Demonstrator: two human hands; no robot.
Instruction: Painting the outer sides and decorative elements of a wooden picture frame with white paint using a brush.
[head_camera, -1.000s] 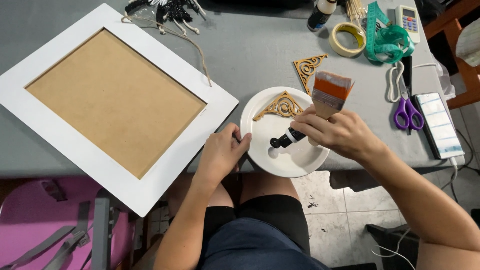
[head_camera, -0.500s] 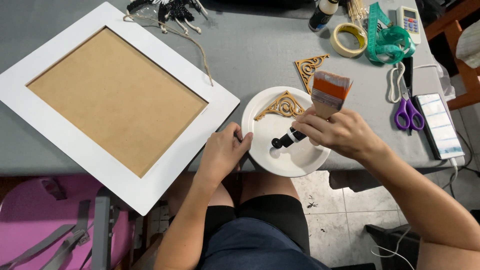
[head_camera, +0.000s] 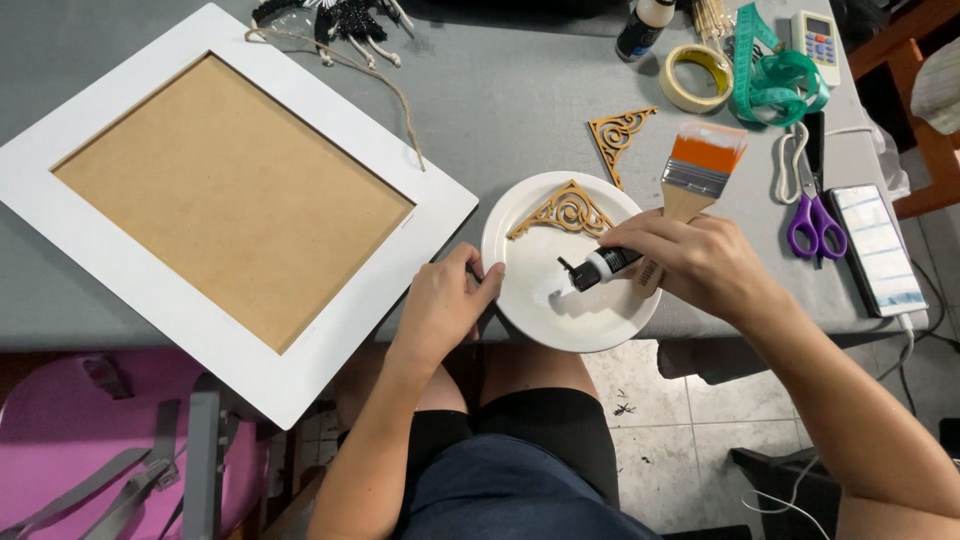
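Observation:
My right hand (head_camera: 700, 262) grips a small paint bottle (head_camera: 598, 268) with a black nozzle, tipped over a white plate (head_camera: 520, 225), and also holds a flat wooden brush (head_camera: 695, 175) with an orange band. A white blob of paint (head_camera: 547, 290) lies on the plate under the nozzle. My left hand (head_camera: 445, 305) holds the plate's left rim at the table's front edge. A carved wooden corner ornament (head_camera: 568, 210) rests on the plate's far side.
A large white frame with a brown board (head_camera: 225, 195) lies at the left. A second wooden ornament (head_camera: 618, 135), tape roll (head_camera: 695, 78), green measuring tape (head_camera: 775, 75), purple scissors (head_camera: 815, 220), phone (head_camera: 877, 250) and a bottle (head_camera: 640, 25) lie behind and to the right. A pink chair (head_camera: 90, 450) stands below.
My right hand has tilted the bottle lower toward the plate and white paint now lies under the nozzle. My left hand has stayed on the rim.

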